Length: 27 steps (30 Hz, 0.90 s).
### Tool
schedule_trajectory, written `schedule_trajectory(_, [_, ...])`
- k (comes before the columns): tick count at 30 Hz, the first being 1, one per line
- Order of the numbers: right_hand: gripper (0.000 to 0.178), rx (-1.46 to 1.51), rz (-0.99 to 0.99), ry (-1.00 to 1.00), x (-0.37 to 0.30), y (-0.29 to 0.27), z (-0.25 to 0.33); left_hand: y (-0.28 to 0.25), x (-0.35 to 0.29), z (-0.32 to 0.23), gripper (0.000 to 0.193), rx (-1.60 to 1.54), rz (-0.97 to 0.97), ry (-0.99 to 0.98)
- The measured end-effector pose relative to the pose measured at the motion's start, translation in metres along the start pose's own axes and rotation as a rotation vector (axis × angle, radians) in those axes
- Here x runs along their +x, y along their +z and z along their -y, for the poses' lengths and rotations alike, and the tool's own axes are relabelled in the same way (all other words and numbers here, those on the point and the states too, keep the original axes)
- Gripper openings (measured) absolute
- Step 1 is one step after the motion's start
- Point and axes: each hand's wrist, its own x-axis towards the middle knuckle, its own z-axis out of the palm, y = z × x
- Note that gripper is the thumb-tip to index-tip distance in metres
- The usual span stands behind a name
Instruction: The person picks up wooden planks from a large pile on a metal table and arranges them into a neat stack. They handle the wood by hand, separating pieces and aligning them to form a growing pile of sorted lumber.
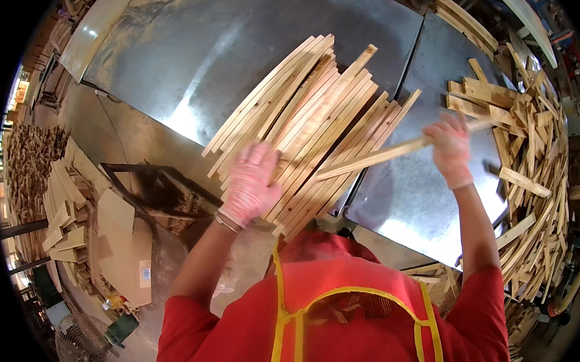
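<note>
A layer of long, narrow wooden strips (326,122) lies side by side on the metal table (254,30), reaching past its near edge. My left hand (255,182), in a pale glove with a reddish palm, rests on the left part of these strips with its fingers stretched out. Over on the right, my gloved right hand (450,146) is closed round a single wooden strip (388,155). That strip slants across the others, its left end over the layer and its right end toward the wood heap. Some motion blur softens both hands.
A tangled heap of wooden strips (536,186) and short blocks fills the right side. More planks (466,27) lie at the far right. On the left are cardboard sheets (118,244), wood scraps (67,224), a dark metal frame (163,172) and a fan (81,343).
</note>
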Motion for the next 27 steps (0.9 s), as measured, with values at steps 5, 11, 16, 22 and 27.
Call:
schedule_trajectory(5, [0.016, 0.147, 0.189, -0.355, 0.096, 0.071, 0.120, 0.008, -0.012, 0.037, 0.100, -0.588, 0.233, -0.468])
schedule_trajectory(11, [0.047, 0.391, -0.002, -0.177, 0.111, 0.068, 0.241, -0.009, 0.014, -0.009, 0.100, -0.206, 0.394, -0.490])
schedule_trajectory(16, [0.066, 0.652, -0.051, 0.790, 0.019, 0.093, 0.147, -0.009, -0.007, 0.019, 0.094, -0.445, 0.193, -0.507])
schedule_trajectory(22, [0.097, 0.346, 0.763, 0.178, 0.005, 0.140, 0.121, 0.021, -0.016, 0.025, 0.089, -0.292, 0.070, -0.465])
schedule_trajectory(27, [0.085, 0.768, 0.658, 0.780, 0.020, 0.112, 0.158, 0.024, -0.031, 0.019, 0.087, -0.203, 0.040, -0.532])
